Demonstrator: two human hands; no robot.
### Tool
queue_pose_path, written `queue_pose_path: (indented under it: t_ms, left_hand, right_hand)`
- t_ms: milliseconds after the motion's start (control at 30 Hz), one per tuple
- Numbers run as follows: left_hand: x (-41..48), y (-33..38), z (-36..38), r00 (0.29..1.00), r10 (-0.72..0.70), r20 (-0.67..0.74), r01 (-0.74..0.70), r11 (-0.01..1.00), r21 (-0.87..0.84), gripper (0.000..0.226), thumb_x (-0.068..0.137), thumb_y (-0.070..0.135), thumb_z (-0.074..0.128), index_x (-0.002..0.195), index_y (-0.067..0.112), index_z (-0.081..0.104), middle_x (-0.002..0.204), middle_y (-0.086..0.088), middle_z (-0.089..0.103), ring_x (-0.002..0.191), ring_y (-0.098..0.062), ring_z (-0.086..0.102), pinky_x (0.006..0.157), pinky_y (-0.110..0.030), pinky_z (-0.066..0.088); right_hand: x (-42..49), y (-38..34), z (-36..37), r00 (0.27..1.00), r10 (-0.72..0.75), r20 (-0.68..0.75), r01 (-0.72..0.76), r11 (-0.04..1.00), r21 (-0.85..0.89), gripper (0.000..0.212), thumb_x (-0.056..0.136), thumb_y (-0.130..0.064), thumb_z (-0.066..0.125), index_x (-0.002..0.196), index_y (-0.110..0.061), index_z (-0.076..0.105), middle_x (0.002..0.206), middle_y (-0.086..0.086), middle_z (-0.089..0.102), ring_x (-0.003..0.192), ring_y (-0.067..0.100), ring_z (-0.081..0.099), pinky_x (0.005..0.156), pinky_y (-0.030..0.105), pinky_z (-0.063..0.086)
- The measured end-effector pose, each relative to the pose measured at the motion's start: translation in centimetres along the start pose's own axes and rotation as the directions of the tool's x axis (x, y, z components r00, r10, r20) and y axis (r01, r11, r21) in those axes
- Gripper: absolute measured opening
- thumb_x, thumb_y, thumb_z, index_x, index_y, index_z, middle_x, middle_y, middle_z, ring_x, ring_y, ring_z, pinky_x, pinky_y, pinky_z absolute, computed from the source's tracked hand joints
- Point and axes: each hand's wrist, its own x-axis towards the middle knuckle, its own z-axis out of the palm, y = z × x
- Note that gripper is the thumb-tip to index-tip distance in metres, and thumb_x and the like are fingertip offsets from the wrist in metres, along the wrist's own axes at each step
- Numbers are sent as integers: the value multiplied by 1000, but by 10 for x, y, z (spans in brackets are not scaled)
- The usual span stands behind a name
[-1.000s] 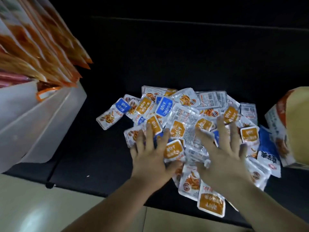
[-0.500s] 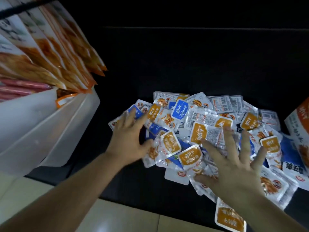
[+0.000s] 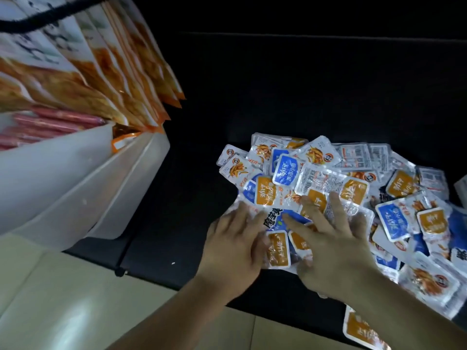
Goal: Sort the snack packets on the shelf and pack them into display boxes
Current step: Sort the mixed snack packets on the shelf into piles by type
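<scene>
Orange/blue snack pkts (image 3: pixel 328 188), messy heap

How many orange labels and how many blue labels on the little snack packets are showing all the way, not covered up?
orange labels: 5
blue labels: 2
Total: 7
More labels in the pile are partly covered, so they are not counted.
</scene>
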Motion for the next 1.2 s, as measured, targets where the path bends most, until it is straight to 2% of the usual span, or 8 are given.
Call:
queue_pose_path:
  t_ms: [100, 233, 400, 533, 700, 800, 967, 1200]
  left_hand:
    - [-20, -22, 3, 998, 64, 27, -66, 994, 88, 56, 108, 57, 26, 158, 36, 37, 164, -8, 39, 145, -29, 45, 111, -52, 46]
    - [-23, -72, -8, 986, -115, -120, 127, 988, 92, 49, 104, 47, 40, 148, 29, 53, 153, -2, 53, 125, -27, 55, 97, -47, 51]
    - [11, -111, -31, 929, -294, -223, 306, 952, 20, 31, 95, 23, 58, 124, 21, 68, 133, -9, 64, 110, -40, 61, 87, -51, 52]
    - [28, -104, -46, 897, -303, -321, 299, 952, -62, 29, 101, 25, 51, 118, 12, 71, 137, -16, 61, 122, -41, 58, 100, -56, 49]
    - [6, -89, -33, 948, -279, 155, 263, 958, 116, 55, 108, 40, 34, 162, 32, 28, 174, 3, 2, 161, -22, -6, 127, -59, 8]
    - [5, -79, -38, 940, -318, 126, 306, 946, 102, 59, 104, 36, 47, 161, 29, 30, 174, -3, 4, 160, -27, -5, 126, -64, 6]
    - [37, -19, -51, 983, 25, -182, -70, 966, -248, 47, 92, 12, 62, 139, 19, 58, 158, -10, 42, 145, -32, 40, 117, -51, 40]
    - [124, 51, -48, 982, 157, 102, -141, 979, -148, 77, 102, 42, 60, 165, 25, 19, 174, -1, 12, 159, -27, 12, 127, -42, 20]
  right_hand:
    - [2, 1, 9, 998, -15, -60, 13, 1000, -27, 84, 75, -80, 37, 155, -57, 24, 173, -3, 7, 156, 48, -5, 111, 78, 18]
    - [7, 6, 21, 989, -29, -148, 16, 996, -87, 79, 76, -82, 39, 145, -46, 49, 161, 4, 42, 148, 52, 31, 93, 80, 40]
    - [11, 5, 29, 981, -18, -195, -7, 992, -129, 78, 72, -84, 42, 141, -49, 45, 161, 2, 41, 148, 51, 30, 93, 79, 41]
    - [12, 8, 32, 971, -25, -238, -4, 993, -121, 78, 72, -85, 38, 139, -46, 50, 157, 4, 46, 146, 53, 34, 90, 80, 42]
    - [14, 2, 28, 965, -22, -260, -11, 992, -123, 82, 68, -85, 48, 139, -44, 52, 155, 5, 49, 144, 53, 36, 88, 80, 43]
    - [13, -1, 27, 963, -15, -268, -11, 995, -98, 87, 64, -84, 53, 140, -42, 54, 154, 3, 50, 144, 52, 37, 89, 80, 43]
    - [8, 2, 27, 948, -17, -316, 18, 1000, 3, 101, 59, -84, 69, 147, -42, 41, 158, -5, 39, 150, 41, 28, 99, 79, 38]
    - [-9, 38, 30, 902, 101, -420, 41, 948, 315, 113, 54, -60, 92, 151, -30, 42, 154, 2, 40, 149, 35, 29, 98, 62, 53]
